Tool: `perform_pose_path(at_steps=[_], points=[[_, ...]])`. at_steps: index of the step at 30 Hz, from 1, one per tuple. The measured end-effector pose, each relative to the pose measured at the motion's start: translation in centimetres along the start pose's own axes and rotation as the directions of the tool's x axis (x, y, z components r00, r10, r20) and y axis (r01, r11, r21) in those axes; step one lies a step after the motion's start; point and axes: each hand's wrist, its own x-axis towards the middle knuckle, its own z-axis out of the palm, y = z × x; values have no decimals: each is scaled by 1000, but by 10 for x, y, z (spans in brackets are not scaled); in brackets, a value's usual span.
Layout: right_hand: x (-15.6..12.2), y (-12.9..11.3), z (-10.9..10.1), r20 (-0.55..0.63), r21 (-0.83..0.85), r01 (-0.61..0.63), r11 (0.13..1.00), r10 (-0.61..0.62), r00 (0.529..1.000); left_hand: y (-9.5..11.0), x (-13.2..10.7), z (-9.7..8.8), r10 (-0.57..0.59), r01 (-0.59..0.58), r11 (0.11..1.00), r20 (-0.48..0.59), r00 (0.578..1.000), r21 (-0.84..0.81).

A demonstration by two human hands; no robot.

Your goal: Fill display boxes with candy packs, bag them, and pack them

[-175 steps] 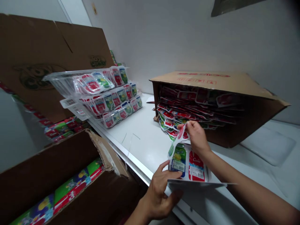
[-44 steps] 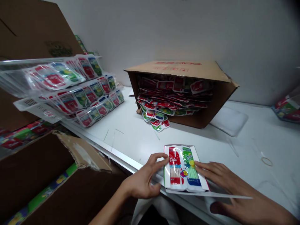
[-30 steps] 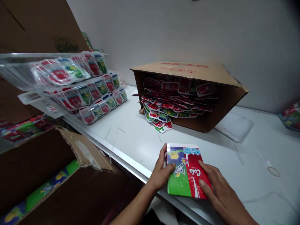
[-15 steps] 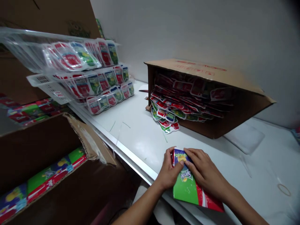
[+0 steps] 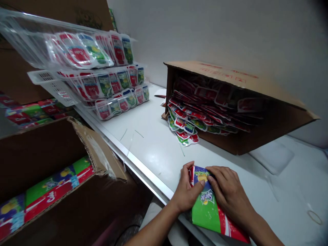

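Note:
At the front edge of the white table, both hands grip a printed box [image 5: 206, 213], green, blue and red with a Sprite label. My left hand [image 5: 188, 191] is closed round its left side, thumb on the top face near the label. My right hand [image 5: 229, 193] wraps the right side, its fingers over the far end and top. Beyond the hands, a cardboard carton [image 5: 276, 102] lies on its side, its open mouth showing stacked red and green pouches [image 5: 184, 124]. Some of these pouches spill out onto the table. The underside of the printed box is hidden.
Clear plastic trays [image 5: 51, 87] of similar pouches are stacked at the left. Below them stands an open carton [image 5: 102, 153] holding more printed boxes [image 5: 51, 194]. A rubber band [image 5: 314, 217] and a clear plastic bag [image 5: 274, 155] lie on the white table [image 5: 151, 150].
The view has shifted slightly. Both hands keep hold of the printed box, and my right thumb has drawn back from the label toward the right edge.

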Motion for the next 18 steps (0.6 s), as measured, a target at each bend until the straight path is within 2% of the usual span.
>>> perform_pose_path(at_steps=[6,9,14,16,18], points=[[3,-5,-4,9,-30,16,999,-16,1000,2,-1,0,-8,8,999,6,1000,-32],[5,-7,-5,48,-44,-14,999,16,999,4,0,-1,-11,11,999,8,1000,-43],[7,-7,-4,84,-25,-24,999,26,996,12,17,3,-32,31,999,-11,999,-31],[3,-2,-3,65,13,-10,1000,9,998,16,25,6,-66,67,996,23,998,-57],[-4,6,-2,-19,21,-57,998,57,998,19,28,9,-100,105,990,51,994,-92]])
